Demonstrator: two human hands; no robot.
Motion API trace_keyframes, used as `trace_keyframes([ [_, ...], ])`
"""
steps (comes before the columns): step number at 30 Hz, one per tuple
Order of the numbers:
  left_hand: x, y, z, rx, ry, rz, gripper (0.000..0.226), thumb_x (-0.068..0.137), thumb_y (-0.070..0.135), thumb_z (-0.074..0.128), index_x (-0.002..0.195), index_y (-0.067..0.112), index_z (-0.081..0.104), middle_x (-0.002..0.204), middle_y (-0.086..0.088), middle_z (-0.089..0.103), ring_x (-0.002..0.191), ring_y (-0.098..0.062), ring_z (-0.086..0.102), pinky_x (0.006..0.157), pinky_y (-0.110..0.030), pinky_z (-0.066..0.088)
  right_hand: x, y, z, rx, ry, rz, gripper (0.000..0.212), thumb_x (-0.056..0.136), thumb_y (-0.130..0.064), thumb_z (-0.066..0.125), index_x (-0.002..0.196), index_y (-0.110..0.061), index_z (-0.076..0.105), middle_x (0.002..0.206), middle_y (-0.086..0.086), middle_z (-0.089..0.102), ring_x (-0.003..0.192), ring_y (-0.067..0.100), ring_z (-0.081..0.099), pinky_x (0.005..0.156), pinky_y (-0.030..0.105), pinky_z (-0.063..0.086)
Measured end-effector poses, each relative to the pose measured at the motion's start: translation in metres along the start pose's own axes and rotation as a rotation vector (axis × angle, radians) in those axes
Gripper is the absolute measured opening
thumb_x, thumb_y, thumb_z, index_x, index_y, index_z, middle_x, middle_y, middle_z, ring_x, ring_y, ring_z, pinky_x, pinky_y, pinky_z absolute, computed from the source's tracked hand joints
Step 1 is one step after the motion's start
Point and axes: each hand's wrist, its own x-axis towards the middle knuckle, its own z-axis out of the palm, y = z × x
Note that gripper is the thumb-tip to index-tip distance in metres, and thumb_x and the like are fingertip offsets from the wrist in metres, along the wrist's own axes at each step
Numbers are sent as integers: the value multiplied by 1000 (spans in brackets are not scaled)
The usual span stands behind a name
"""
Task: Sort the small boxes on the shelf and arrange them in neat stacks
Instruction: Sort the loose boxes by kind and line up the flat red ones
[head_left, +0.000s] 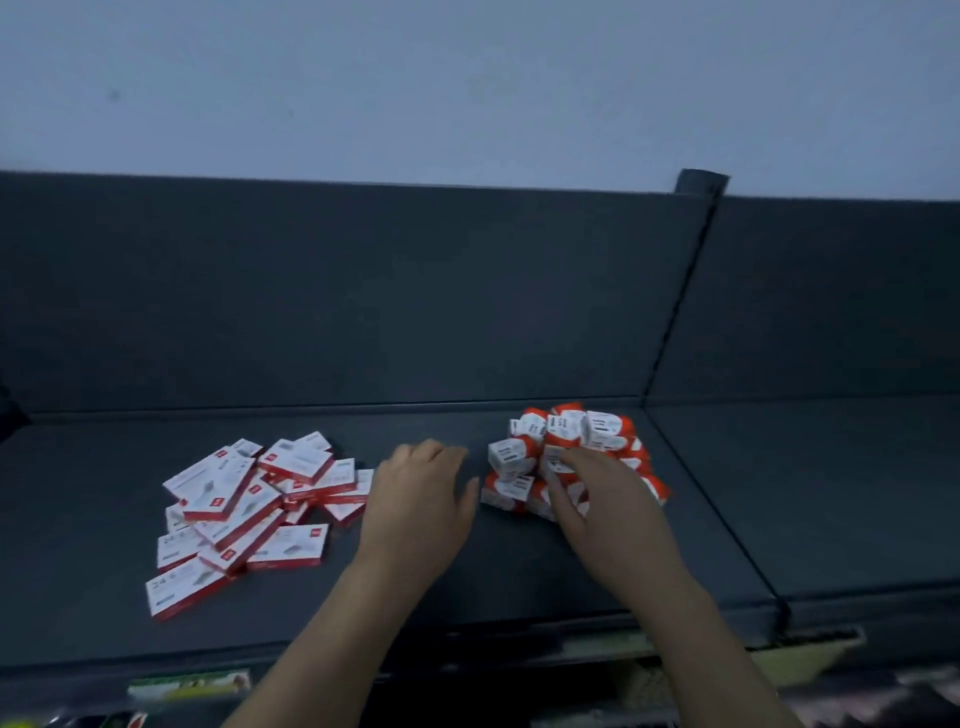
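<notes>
On shelf (519, 571): stack of cube boxes (566, 436). R hand (597, 499) grips stack front, fingers curled. L hand (421, 499) just left of stack, fingers loose, empty. Heap of flat boxes (244, 509) farther left.

— What is the shelf (467, 571) made of?
— It looks like sheet metal under dark grey paint, matt and smooth. Its back panel (363, 291) has the same dull finish.
— And the flat boxes (249, 514) on its left part?
— Thin card printed white and red, with a slight sheen.
— The squat boxes (566, 441) on its right part?
— Card too, printed white and orange, smooth-faced.
— Above the shelf?
— A wall (467, 78), pale and matt.
</notes>
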Motion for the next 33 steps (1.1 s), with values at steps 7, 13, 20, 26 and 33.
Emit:
trace_keyframes([
  [7, 17, 96, 44, -49, -67, 155, 24, 87, 31, 59, 107, 21, 67, 106, 2, 68, 94, -24, 59, 78, -36, 46, -37, 85, -61, -96, 62, 170, 40, 94, -34, 52, 131, -19, 54, 129, -5, 57, 120, 13, 49, 102, 25, 35],
  [13, 30, 199, 85, -119, -120, 238, 33, 92, 35, 52, 120, 21, 61, 114, 0, 64, 104, -21, 55, 94, -34, 38, -66, 174, -120, -110, 119, 246, 40, 93, -31, 55, 129, -14, 56, 127, -1, 60, 119, 14, 52, 106, 28, 36],
  [20, 44, 317, 135, -170, -159, 310, 43, 97, 40, 43, 136, 23, 48, 130, 6, 55, 113, -15, 49, 93, -26, 36, -91, 279, -182, -172, 122, 314, 41, 94, -31, 53, 132, -14, 54, 130, -2, 58, 122, 13, 50, 108, 26, 33],
  [26, 61, 384, 171, -176, -195, 357, 44, 98, 40, 41, 136, 21, 48, 128, 5, 56, 112, -15, 50, 94, -26, 39, -97, 345, -215, -197, 100, 386, 43, 96, -33, 49, 135, -16, 50, 135, -3, 54, 126, 12, 46, 110, 25, 30],
  [33, 99, 436, 218, -185, -236, 405, 41, 95, 37, 47, 132, 19, 53, 121, 2, 60, 107, -18, 53, 91, -29, 42, -76, 413, -231, -189, 106, 463, 45, 96, -34, 47, 138, -19, 46, 138, -5, 50, 130, 11, 41, 111, 25, 29],
])
